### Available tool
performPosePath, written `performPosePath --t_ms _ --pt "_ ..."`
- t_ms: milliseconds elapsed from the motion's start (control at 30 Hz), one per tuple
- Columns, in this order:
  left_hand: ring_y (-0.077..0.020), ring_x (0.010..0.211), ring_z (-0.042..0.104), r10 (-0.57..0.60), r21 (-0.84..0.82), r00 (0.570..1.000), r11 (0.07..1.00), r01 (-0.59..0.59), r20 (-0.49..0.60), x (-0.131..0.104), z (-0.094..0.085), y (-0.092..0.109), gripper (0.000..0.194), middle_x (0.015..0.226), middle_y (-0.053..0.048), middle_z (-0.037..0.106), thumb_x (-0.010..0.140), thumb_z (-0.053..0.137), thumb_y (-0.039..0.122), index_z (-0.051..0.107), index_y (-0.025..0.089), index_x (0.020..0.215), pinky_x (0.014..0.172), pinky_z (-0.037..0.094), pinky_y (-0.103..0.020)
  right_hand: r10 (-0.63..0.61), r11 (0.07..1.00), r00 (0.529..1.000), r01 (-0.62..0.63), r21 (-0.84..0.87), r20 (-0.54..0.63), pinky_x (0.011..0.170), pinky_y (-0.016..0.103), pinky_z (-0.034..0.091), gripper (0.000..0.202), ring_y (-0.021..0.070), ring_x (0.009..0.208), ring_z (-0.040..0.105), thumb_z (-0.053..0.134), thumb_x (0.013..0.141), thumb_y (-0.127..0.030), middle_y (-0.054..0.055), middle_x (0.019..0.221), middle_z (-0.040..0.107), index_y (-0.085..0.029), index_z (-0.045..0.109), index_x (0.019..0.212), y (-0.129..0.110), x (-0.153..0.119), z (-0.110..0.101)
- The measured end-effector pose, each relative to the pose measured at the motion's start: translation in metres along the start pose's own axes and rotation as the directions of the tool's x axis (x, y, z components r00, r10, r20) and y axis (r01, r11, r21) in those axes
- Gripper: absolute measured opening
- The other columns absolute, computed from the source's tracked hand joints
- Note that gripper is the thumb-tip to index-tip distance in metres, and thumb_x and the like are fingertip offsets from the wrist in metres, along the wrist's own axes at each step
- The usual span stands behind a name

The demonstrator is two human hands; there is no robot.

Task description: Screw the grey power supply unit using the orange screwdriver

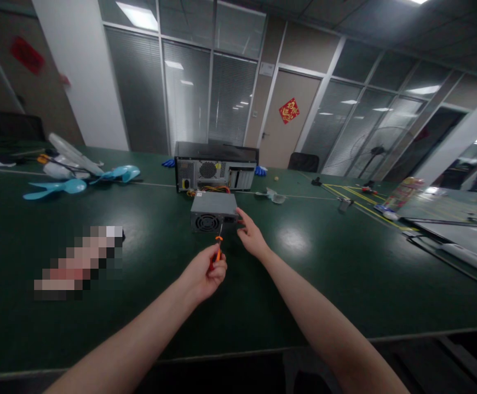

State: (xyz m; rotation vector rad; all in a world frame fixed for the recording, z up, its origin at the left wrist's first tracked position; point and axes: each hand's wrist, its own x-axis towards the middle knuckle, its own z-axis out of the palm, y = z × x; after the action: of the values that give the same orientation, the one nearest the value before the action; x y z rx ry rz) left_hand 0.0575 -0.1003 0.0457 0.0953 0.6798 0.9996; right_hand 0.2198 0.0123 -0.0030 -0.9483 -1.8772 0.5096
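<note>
My left hand (pixel 212 271) is closed around an orange-handled screwdriver (pixel 218 249), its thin shaft pointing up at the front face of a grey metal power supply unit (pixel 213 203). Whether the tip touches the face is too small to tell. The unit's round fan grille lies left of the shaft, a socket to the right. At the unit's right side is my right hand (pixel 251 232), fingers apart, with fingertips against or close to its edge. Coloured cables (pixel 217 189) run behind the unit towards a black computer case (pixel 217 171) lying on its side.
The dark green table (pixel 148 306) bears light-blue fan blades (pixel 57 187) and a white fan part (pixel 72 156) at the left. A pixelated object (pixel 80 262) lies front left. Blue gloves (pixel 260 171) flank the case; a clear plastic piece (pixel 273 196) is right of it.
</note>
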Motion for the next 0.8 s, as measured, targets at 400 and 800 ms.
performPosePath --t_ms 400,800 --pt "-0.0028 0.045 0.034 -0.072 -0.068 0.995 0.995 0.077 0.066 0.0085 -0.0083 0.0007 0.024 0.067 -0.003 0.042 0.086 0.041 0.035 0.044 0.01 0.084 0.032 0.025 -0.009 -0.002 1.0 1.0 0.002 -0.012 -0.003 0.078 0.029 0.049 0.068 0.0161 0.104 0.052 0.04 0.07 -0.007 0.003 0.137 0.033 -0.029 0.03 0.134 -0.0006 -0.0004 -0.0002" --pt "-0.0053 0.055 0.043 -0.08 -0.064 0.995 0.994 0.083 0.056 0.0098 -0.006 -0.002 0.027 0.078 -0.008 0.048 0.088 0.036 0.033 0.048 0.009 0.09 0.04 0.04 -0.013 -0.01 1.0 1.0 0.01 -0.013 -0.001 0.077 0.028 0.049 0.068 0.0157 0.103 0.052 0.041 0.07 -0.007 0.003 0.138 0.033 -0.029 0.03 0.134 -0.001 -0.0002 -0.0008"
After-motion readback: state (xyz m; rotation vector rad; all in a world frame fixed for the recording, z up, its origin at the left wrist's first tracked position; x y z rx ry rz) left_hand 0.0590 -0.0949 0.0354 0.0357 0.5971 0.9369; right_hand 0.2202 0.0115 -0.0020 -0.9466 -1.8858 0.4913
